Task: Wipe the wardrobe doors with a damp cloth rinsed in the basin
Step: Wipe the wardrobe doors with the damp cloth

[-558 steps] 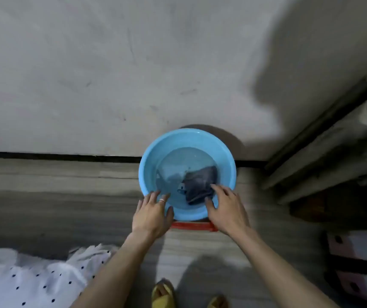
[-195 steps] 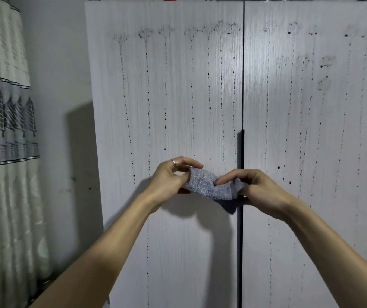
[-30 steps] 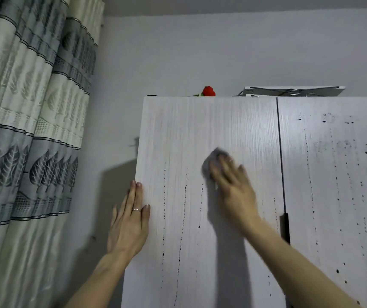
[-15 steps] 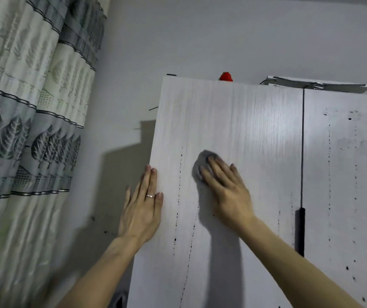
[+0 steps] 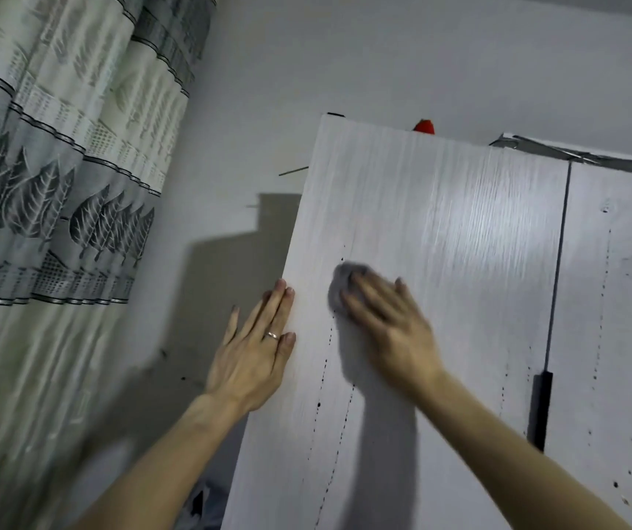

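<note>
Head view, tilted, looking up at the wardrobe. Left hand (image 5: 247,361) lies flat on the outer edge of the left wardrobe door (image 5: 459,242), fingers (image 5: 268,311) straight and close together, holding nothing; a ring (image 5: 272,335) sits on one finger. Right hand (image 5: 391,330) is motion-blurred, its fingers (image 5: 364,294) extended and pressing the grey cloth (image 5: 339,283) flat against the same door, about mid-height in frame, just right of the left hand. Only the cloth's upper edge shows past the fingertips. Dotted dark drip lines run down the door below the cloth; more spots mark the right wardrobe door (image 5: 612,319). A dark handle (image 5: 540,409) sits at the seam between the doors. A red object (image 5: 423,127) and a flat item (image 5: 574,154) rest on top. A leaf-patterned curtain (image 5: 58,185) hangs at left.
</note>
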`<state>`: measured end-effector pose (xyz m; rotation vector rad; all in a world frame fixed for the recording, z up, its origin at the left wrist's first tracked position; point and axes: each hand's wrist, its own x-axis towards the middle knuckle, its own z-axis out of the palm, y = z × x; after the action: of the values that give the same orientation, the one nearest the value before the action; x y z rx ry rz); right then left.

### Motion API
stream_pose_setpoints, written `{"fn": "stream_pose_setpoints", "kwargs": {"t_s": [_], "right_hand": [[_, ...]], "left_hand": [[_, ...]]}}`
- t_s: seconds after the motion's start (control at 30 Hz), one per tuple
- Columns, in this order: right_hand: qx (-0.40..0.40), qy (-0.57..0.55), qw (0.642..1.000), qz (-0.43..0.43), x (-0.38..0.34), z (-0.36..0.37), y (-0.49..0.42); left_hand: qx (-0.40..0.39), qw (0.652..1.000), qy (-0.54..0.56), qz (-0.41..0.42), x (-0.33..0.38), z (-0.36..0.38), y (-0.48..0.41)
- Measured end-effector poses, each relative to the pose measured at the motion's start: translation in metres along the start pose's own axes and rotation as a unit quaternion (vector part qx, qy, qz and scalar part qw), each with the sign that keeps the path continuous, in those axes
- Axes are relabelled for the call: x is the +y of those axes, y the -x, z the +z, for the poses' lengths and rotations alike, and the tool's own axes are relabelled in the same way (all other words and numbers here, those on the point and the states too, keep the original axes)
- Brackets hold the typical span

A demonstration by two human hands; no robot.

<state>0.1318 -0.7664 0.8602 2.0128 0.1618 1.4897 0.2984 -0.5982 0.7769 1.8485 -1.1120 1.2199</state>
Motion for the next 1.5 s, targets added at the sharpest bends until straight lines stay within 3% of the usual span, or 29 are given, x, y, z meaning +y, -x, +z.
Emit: {"fn": "stream_pose_setpoints", "kwargs": {"t_s": [0.13,0.27,0.33,0.5,0.57,0.7,0.8,0.93,1.03,1.1,1.23,1.3,1.5], "right_hand": [[-0.02,0.008,0.997,-0.078,0.005,-0.003,-0.003],[-0.039,0.037,0.995,0.084,0.024,-0.012,-0.077],[-0.027,0.032,0.992,0.116,0.01,-0.007,-0.076],[-0.071,0.008,0.997,-0.029,-0.051,0.004,0.02],[-0.098,0.016,0.994,-0.046,-0.045,-0.002,0.007],[-0.149,0.06,0.985,0.068,-0.02,-0.014,-0.086],[-0.119,0.034,0.985,0.12,-0.023,-0.005,-0.108],[-0.093,0.021,0.995,0.024,-0.064,0.013,-0.021],[-0.162,0.033,0.983,-0.076,-0.078,0.009,0.035],[-0.18,0.054,0.977,-0.104,-0.06,0.004,0.016],[-0.149,0.073,0.983,0.078,-0.028,-0.008,-0.071],[-0.116,0.059,0.983,0.13,-0.028,-0.002,-0.086],[-0.087,0.027,0.995,0.033,-0.085,0.022,0.032]], "left_hand": [[0.007,1.0,-0.018,0.02,-0.007,0.001,0.0],[0.012,1.0,-0.01,0.015,-0.006,0.003,0.001],[0.01,1.0,-0.011,0.017,-0.006,0.002,0.003],[0.01,0.998,-0.042,0.038,-0.021,0.005,0.037],[0.013,0.997,-0.053,0.06,-0.03,0.007,0.054],[0.019,0.995,-0.061,0.081,-0.039,0.009,0.059],[0.021,0.994,-0.068,0.083,-0.038,0.013,0.059],[0.03,0.996,-0.053,0.07,-0.034,0.019,0.067],[0.026,0.995,-0.054,0.076,-0.035,0.018,0.072],[0.02,0.994,-0.064,0.091,-0.036,0.014,0.072],[0.022,0.993,-0.077,0.082,-0.036,0.014,0.07],[0.019,0.993,-0.079,0.083,-0.034,0.016,0.072],[0.008,0.997,-0.046,0.068,-0.036,0.023,0.077]]}}
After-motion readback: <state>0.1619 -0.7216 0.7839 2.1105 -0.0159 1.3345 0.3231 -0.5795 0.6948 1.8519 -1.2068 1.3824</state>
